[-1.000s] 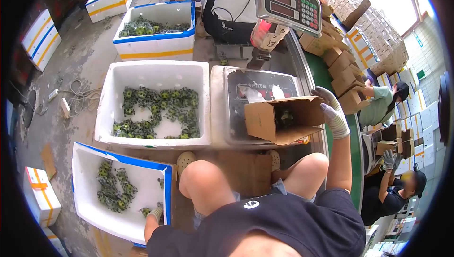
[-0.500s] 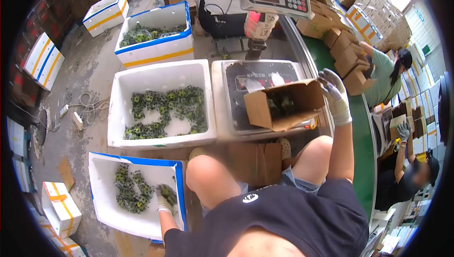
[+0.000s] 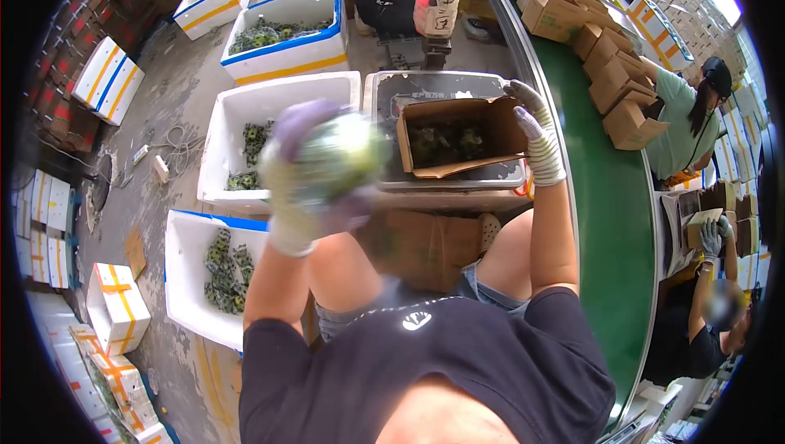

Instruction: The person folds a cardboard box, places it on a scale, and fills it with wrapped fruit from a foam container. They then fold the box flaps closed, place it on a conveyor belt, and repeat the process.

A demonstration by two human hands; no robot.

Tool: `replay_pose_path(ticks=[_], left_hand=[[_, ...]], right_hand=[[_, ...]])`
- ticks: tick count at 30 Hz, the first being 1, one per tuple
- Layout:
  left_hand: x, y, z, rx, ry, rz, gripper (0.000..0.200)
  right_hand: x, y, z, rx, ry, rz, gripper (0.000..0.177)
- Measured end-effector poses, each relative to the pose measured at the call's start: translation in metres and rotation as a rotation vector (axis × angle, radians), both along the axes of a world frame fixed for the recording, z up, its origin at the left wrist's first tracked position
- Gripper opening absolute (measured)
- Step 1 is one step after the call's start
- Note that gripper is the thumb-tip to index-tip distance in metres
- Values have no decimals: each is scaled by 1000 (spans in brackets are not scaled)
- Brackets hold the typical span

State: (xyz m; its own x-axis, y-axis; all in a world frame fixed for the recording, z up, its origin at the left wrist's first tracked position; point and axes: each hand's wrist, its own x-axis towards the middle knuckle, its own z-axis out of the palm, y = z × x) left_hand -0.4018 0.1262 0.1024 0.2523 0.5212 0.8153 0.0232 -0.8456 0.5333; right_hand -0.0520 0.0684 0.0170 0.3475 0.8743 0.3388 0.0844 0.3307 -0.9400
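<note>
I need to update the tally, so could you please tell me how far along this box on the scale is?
Done: the cardboard box on the scale already holds some green pods. In hand: the left hand holds up a blurred green bundle, while the right hand rests on the box's right edge. Left: the nearest foam crate and the middle foam crate hold more pods.

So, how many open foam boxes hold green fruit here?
3. The far box, blue-rimmed, beyond the scale; the middle box beside it, partly behind the left hand holding green fruit; the near box, blue-rimmed, lower left. More may be hidden.
</note>
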Motion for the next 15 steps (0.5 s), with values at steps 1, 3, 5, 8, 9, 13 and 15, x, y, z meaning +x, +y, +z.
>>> replay_pose_path(ticks=[1, 3, 5, 8, 9, 13, 15], left_hand=[[31, -3, 26, 202, 139, 18, 65], [79, -9, 31, 178, 554, 105, 64], [107, -3, -2, 170, 742, 140, 62], [117, 2, -23, 215, 769, 202, 58], [116, 3, -25, 194, 755, 190, 56], [111, 10, -32, 71, 642, 35, 43], [106, 15, -35, 75, 496, 7, 42]], right_hand=[[2, 1, 0, 3, 17, 9, 44], [2, 2, 0, 16, 77, 44, 45], [-2, 4, -3, 25, 130, 44, 45], [8, 12, -11, 68, 172, 73, 47], [9, 12, -13, 67, 189, 74, 47], [13, 16, -28, 101, 178, 36, 49], [16, 18, -30, 119, 187, 15, 49]])
